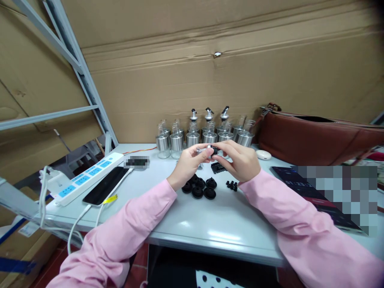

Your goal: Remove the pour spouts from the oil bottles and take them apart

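Note:
Over the middle of the table, my left hand (192,160) pinches the silver side of a bottle pour spout (210,149). The fingers of my right hand (237,160) close on its black end from the other side, partly hiding it. Below my left hand lies a cluster of round black stoppers (198,192). Small black pieces (232,185) sit just under my right hand. Between the hands and the table top, other black parts (218,167) lie partly covered.
Behind my hands stand several glass bottles with steel sleeves (193,140); three have pour spouts. A power strip (90,178) and a phone (106,188) with cables lie left. At right are a brown bag (315,138), a tablet (315,196) and a white round case (263,155).

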Available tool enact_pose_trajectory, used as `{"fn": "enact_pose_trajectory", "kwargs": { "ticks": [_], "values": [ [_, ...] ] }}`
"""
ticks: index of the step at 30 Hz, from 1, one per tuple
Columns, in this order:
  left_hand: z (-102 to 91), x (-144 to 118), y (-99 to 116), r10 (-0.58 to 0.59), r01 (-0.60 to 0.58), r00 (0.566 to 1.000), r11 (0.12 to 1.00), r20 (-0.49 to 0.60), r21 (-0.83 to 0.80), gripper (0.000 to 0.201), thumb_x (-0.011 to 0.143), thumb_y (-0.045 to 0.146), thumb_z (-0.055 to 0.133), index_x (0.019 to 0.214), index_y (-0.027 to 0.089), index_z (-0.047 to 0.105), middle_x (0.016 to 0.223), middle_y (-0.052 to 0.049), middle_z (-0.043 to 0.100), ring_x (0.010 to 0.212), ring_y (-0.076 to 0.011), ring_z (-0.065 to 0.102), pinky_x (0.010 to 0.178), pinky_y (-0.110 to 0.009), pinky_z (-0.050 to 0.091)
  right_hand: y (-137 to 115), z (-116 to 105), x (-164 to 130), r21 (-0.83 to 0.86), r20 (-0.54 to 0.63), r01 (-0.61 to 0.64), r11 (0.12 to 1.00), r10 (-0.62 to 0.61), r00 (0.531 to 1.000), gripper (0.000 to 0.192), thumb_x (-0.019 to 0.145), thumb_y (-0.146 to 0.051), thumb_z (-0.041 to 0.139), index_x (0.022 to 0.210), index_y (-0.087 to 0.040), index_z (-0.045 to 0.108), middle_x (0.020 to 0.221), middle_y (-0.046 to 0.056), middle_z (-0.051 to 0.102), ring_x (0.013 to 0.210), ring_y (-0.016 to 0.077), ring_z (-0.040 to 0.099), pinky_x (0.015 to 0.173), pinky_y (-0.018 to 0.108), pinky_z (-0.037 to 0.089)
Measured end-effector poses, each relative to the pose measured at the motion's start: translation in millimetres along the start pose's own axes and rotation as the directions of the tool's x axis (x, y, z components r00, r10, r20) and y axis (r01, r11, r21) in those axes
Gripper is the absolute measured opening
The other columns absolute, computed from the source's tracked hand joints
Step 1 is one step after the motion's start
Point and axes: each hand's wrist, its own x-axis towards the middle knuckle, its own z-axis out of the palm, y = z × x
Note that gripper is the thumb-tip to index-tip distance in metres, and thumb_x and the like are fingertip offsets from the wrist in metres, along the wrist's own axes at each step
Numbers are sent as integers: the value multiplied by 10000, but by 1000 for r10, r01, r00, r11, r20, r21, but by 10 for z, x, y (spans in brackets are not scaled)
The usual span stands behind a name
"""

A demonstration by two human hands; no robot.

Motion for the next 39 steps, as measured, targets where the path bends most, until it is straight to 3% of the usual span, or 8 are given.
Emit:
{"fn": "enact_pose_trajectory", "kwargs": {
  "ticks": [4, 10, 16, 21, 26, 33, 39],
  "values": [
    [-17, 10, -9, -64, 69, 996, 995, 61, -71, 372, 641, 380, 724, 868, 99, 634, 813, -37, 613, 742, -110, 561, 777, -289, 439, -28, 23, 3, -19, 24, -3, 1000, 3, 1000, 136, 866, -230, 450, 948, -153, 528, 781, 42, 624, 604, 123, 572, 510, 220, 390],
    [-12, -7, 12, -157, 166, 982, 982, 105, -86, 387, 603, 332, 760, 893, 104, 643, 836, -42, 621, 783, -121, 571, 798, -294, 428, -36, 41, 3, -122, 116, 28, 992, -14, 993, 154, 801, -207, 374, 859, -159, 508, 693, 20, 556, 492, 121, 494, 435, 228, 296],
    [22, -34, 34, -120, 128, 986, 990, 116, -57, 393, 608, 358, 752, 895, 106, 658, 809, -36, 624, 745, -115, 568, 757, -286, 440, -38, 25, 15, -184, 113, 64, 981, -43, 993, 179, 806, -219, 355, 757, -161, 517, 631, 7, 537, 469, 114, 472, 434, 231, 258],
    [37, -38, 65, -97, 114, 983, 988, 156, -104, 348, 601, 379, 755, 793, 103, 665, 759, -24, 616, 730, -111, 565, 744, -274, 453, -49, 10, 44, -220, 59, 81, 972, -69, 996, 325, 893, -291, 301, 694, -158, 521, 586, 6, 541, 451, 108, 458, 439, 235, 234],
    [27, -39, 56, -44, 50, 989, 998, 139, -42, 363, 636, 432, 722, 779, 106, 649, 760, -24, 601, 715, -104, 550, 705, -247, 441, -66, 23, 67, -237, -10, 56, 970, -60, 998, 437, 945, -343, 266, 642, -154, 519, 519, -2, 531, 420, 98, 445, 440, 232, 220],
    [32, -30, 19, 51, -59, 994, 994, 95, 89, 421, 673, 487, 680, 830, 100, 631, 777, -49, 603, 734, -136, 561, 708, -269, 455, -102, 56, 75, -147, -3, -103, 984, 104, 995, 516, 960, -402, 210, 636, -156, 528, 456, -4, 517, 391, 94, 462, 423, 220, 225],
    [26, -37, 22, 178, -172, 984, 950, -1, 262, 460, 688, 477, 670, 961, 108, 640, 733, -28, 608, 564, -80, 472, 499, -198, 376, -105, 78, 91, 22, 101, -292, 956, 289, 952, 472, 933, -430, 236, 687, -167, 542, 468, 0, 533, 399, 102, 468, 441, 214, 259]
  ]
}}
